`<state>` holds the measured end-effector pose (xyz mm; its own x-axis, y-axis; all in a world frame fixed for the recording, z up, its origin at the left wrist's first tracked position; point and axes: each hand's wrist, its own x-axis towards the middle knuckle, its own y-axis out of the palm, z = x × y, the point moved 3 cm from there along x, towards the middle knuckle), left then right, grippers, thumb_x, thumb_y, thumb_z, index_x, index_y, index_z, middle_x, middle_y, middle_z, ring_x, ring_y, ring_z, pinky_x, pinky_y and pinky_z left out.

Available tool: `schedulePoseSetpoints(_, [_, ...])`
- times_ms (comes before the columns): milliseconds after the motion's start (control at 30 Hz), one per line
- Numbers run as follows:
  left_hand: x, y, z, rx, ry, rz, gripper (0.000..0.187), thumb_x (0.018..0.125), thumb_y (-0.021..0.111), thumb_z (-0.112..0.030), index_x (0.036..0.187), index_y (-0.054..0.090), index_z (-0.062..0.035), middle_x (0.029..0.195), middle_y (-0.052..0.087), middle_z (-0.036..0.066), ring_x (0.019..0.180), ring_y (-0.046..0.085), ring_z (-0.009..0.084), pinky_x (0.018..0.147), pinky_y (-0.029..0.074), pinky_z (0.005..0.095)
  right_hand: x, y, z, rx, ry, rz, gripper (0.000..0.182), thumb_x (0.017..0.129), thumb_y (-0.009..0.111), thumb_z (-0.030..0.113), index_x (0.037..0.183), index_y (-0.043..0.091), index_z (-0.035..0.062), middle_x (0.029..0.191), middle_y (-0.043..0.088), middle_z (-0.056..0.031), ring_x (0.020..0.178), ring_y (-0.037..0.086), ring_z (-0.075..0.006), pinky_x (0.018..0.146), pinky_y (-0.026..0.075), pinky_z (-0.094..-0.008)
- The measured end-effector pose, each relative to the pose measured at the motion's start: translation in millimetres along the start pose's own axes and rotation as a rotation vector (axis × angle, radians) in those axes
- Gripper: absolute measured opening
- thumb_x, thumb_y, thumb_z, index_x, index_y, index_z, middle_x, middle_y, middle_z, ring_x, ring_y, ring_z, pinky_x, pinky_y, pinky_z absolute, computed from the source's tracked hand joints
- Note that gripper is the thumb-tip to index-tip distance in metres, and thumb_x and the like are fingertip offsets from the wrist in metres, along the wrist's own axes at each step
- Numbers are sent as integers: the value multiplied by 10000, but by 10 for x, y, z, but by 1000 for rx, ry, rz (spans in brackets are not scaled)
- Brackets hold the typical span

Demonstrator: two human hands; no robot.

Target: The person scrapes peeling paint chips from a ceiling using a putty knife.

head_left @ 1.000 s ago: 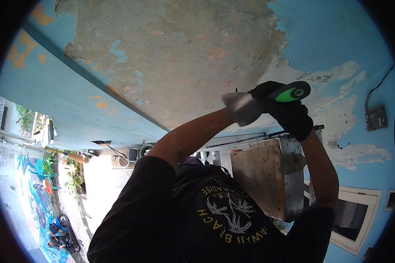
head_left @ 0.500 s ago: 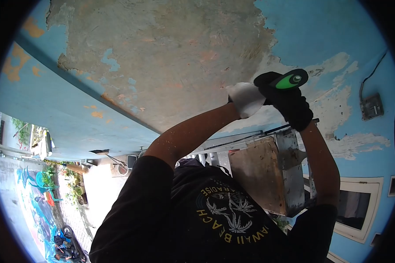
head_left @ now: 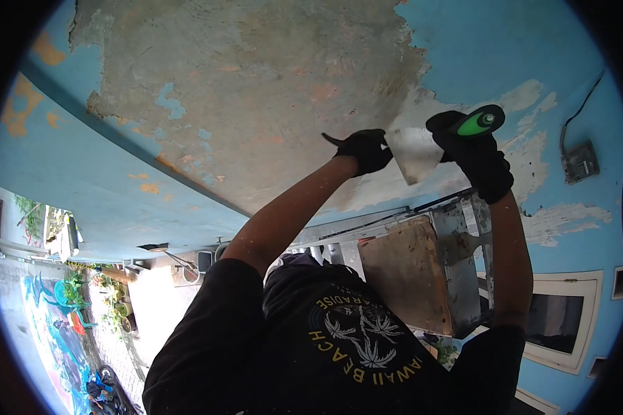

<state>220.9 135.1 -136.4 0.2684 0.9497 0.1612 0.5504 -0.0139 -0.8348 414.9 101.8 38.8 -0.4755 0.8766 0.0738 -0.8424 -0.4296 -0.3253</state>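
My right hand (head_left: 474, 155), in a black glove, is closed around the black and green handle of a wide putty knife (head_left: 414, 153). Its broad metal blade points left, in front of the wall. My left hand (head_left: 367, 151), also gloved in black, is at the blade's left edge, its fingers bent together and seemingly pinching that edge. A dark strip, perhaps a loose cuff strap, sticks out by the left wrist. Behind both hands is the wall (head_left: 256, 76), with bare grey plaster, peeling blue paint and whitish smears on the right.
A grey electrical box (head_left: 580, 163) with a cable is fixed to the blue wall at right. Below my arms stands a worn brown board or cabinet (head_left: 405, 273). A white-framed window (head_left: 567, 318) is at lower right. Plants (head_left: 121, 297) and a motorcycle (head_left: 114, 387) appear at lower left.
My left hand has come out from behind the blade and moved left to its edge. The putty knife and my right hand have shifted slightly right, and the blade is turned differently.
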Motion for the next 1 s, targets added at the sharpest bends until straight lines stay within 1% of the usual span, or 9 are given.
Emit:
schedulePoseSetpoints(100, [-205, -675, -177, -904, -144, -76, 430, 982, 564, -373, 1278, 565, -61, 1175, 670, 99, 1071, 659, 227, 953, 517, 377, -3, -102, -231, -63, 97, 19, 225, 865, 722, 134, 1079, 694, 73, 977, 697, -33, 887, 662, -110, 715, 582, -287])
schedulePoseSetpoints(233, [-348, -838, -810, -625, 207, -45, 528, 935, 666, -362, 1346, 533, -59, 1176, 675, 109, 1115, 643, 191, 930, 519, 338, 127, 92, -694, -507, -159, 41, 277, 820, 749, 151, 1062, 675, 38, 953, 702, -100, 853, 688, -158, 711, 571, -298])
schedulePoseSetpoints(433, [-276, -816, -884, -566, -119, -20, 600, 870, 716, -472, 1291, 602, -59, 1146, 689, 128, 1073, 659, 196, 937, 512, 338, 193, 436, -482, -314, 70, 146, 320, 855, 712, 127, 1127, 598, 4, 965, 680, -101, 917, 687, -203, 689, 571, -333])
schedulePoseSetpoints(533, [-216, -630, -689, -622, -115, -326, 522, 861, 687, -527, 1095, 674, -61, 1039, 715, 138, 954, 701, 223, 853, 528, 371, 244, 362, -574, -386, 20, 183, 297, 878, 701, 142, 1151, 631, 47, 1077, 696, -98, 950, 684, -240, 790, 560, -388])
schedulePoseSetpoints(600, [-172, -681, -500, -1038, -286, -386, 513, 859, 665, -557, 1008, 670, -67, 981, 720, 142, 919, 703, 232, 818, 531, 394, 301, 127, -705, 572, 499, 31, 287, 927, 656, 207, 1173, 633, 62, 1136, 689, -85, 999, 673, -256, 826, 549, -410])
schedulePoseSetpoints(733, [21, -627, -424, -210, -197, -508, 351, 907, 611, -416, 961, 665, -73, 873, 703, 123, 830, 692, 287, 769, 531, 413, 294, 141, -429, -572, -445, -451, 253, 1010, 502, 161, 1203, 621, 50, 1185, 666, -134, 1073, 647, -303, 924, 505, -415])
schedulePoseSetpoints(867, [65, -130, -765, 124, 169, -449, 311, 824, 580, -361, 952, 678, -96, 935, 703, 164, 939, 679, 355, 846, 527, 460, -376, 1778, 89, -1038, -476, 228, 473, 969, 546, 384, 1312, 554, 59, 1357, 558, -203, 1304, 495, -387, 1097, 363, -535])
schedulePoseSetpoints(900, [251, -38, -759, 21, -64, 54, 314, 802, 577, -360, 939, 683, -98, 941, 704, 160, 953, 681, 343, 855, 527, 457, -548, 1954, 318, -817, -444, 466, 644, 930, 563, 510, 1390, 487, 66, 1422, 503, -207, 1385, 398, -403, 1145, 269, -595])
schedulePoseSetpoints(1000, [125, 395, -561, 145, -37, 199, 315, 781, 570, -360, 894, 681, -87, 882, 699, 154, 902, 688, 337, 806, 540, 461, -872, 2232, 545, -585, -714, 686, 700, 918, 559, 533, 1430, 448, 70, 1442, 479, -213, 1404, 376, -393, 1154, 270, -578])
